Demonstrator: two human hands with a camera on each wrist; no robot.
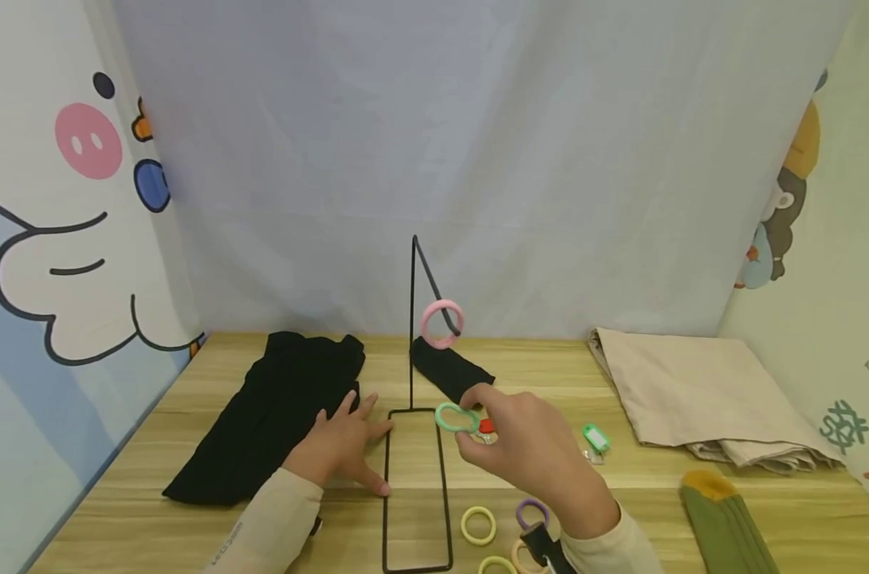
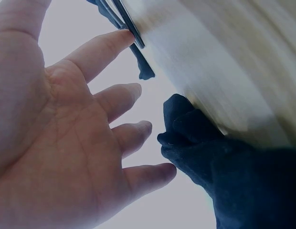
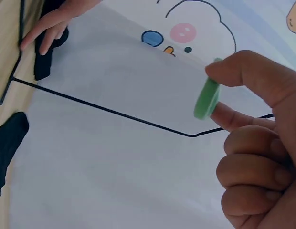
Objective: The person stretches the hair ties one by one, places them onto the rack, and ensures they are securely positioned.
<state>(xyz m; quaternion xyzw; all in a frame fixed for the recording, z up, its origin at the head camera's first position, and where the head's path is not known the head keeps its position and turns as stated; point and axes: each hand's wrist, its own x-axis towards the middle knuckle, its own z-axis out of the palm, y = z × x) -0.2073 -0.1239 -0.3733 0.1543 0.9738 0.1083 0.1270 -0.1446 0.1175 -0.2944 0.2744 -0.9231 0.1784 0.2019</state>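
Observation:
My right hand (image 1: pixel 528 442) pinches a green ring (image 1: pixel 449 418) between thumb and index finger, its other fingers curled in the right wrist view. The ring is raised over the table near the back of a black wire stand (image 1: pixel 411 343). A pink ring (image 1: pixel 442 324) hangs on the stand's upper arm near its tip. With fingers spread, my left hand (image 1: pixel 341 446) lies by the stand's rectangular base, thumb and index fingertip at its left bar. Black cloth (image 1: pixel 262 422) lies just left of that hand.
Yellow rings (image 1: pixel 478 526), a purple ring (image 1: pixel 532 513) and a peach ring lie at the front. Behind the stand is a black sock-like cloth (image 1: pixel 452 371). Rightward are a red tag (image 1: pixel 486 426), a green key tag (image 1: pixel 595 438), folded beige cloth (image 1: pixel 693 391) and a green sock (image 1: pixel 725 518).

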